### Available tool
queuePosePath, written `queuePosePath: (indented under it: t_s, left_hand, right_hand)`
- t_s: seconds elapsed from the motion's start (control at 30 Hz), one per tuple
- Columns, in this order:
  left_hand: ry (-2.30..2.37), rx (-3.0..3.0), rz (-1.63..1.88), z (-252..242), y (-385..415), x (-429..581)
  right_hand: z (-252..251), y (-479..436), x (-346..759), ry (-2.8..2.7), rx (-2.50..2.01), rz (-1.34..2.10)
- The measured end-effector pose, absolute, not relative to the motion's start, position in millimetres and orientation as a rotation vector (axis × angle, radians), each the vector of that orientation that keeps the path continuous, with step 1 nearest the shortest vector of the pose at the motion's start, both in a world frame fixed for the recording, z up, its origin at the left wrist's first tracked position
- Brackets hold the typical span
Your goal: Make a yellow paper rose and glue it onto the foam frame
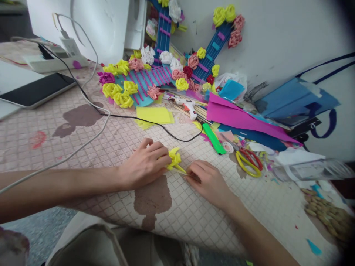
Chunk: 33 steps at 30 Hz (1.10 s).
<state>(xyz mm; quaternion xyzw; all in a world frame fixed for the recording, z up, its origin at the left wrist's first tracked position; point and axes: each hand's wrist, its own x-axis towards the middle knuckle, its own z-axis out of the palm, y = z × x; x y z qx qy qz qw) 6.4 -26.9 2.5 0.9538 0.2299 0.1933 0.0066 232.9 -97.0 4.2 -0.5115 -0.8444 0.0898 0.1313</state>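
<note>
Two bare hands are working close together above the quilted tablecloth [199,229]. The left hand [148,162] is holding a crumpled yellow paper flower [174,157] in bent fingers, fingertips partly hidden; the right hand [208,181] is pinching the narrow end of a yellow strip [179,169] that seems joined to it. The flower is sitting between the hands; cannot tell whether it is touching the cloth.

Risks, as judged: the paper is looking thin, so a hard pull from the right could be tearing the strip; a slack left grip could be letting the folds open. A pale cable [95,137] is crossing the left forearm, so lifting that arm could be snagging it. A black cord [166,129] is looping toward a glue gun [189,107]; a catch there could be dragging the gun.
</note>
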Motion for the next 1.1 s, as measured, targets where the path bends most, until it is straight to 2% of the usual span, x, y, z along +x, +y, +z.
queuePosePath:
  t_s: [0.47,0.67,1.1]
  left_hand:
    - [0.678,2.985,0.628,3,-27,8]
    - [0.661,3.002,0.644,2,-28,8]
    - [0.655,3.021,0.649,2,-26,6]
  right_hand:
    - [8,-97,216,-2.287,-1.308,0.196]
    - [3,-94,200,-2.348,-1.407,0.08]
    - [1,-95,199,-2.324,-1.409,0.188]
